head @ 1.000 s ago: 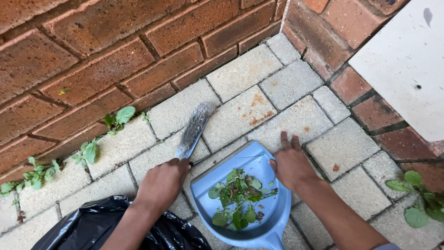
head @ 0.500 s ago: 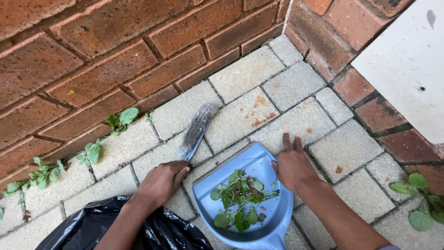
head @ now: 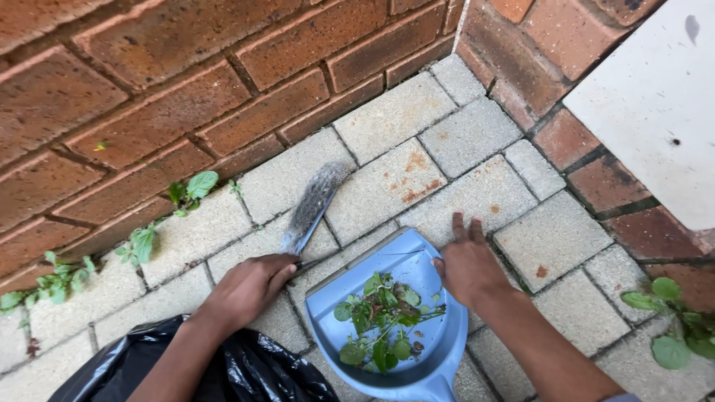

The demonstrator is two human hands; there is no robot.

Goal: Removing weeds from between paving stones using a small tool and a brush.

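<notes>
Blue plastic dustpan (head: 417,279) sits lower centre of the frame on the pale grey paving bricks (head: 387,119), w/ a pile of pulled green weeds (head: 380,316) inside it. Right hand (head: 469,264) rests on the pan's right edge, fingers stretched out flat onto the paving, so open, not rly clenching anything. Left hand (head: 249,286) is just left of the pan, fingers curled round the handle end of a small hand brush with grey bristles (head: 313,201); the brush lies on the pavers pointing up toward the red brick wall (head: 186,82) across the top left. Black plastic rubbish bag (head: 246,372) is bottom left, under the left forearm. More green weeds (head: 190,190) growing along the wall base at left, plus another leafy clump (head: 670,327) at bottom right. White board (head: 655,104) in upper right corner.
</notes>
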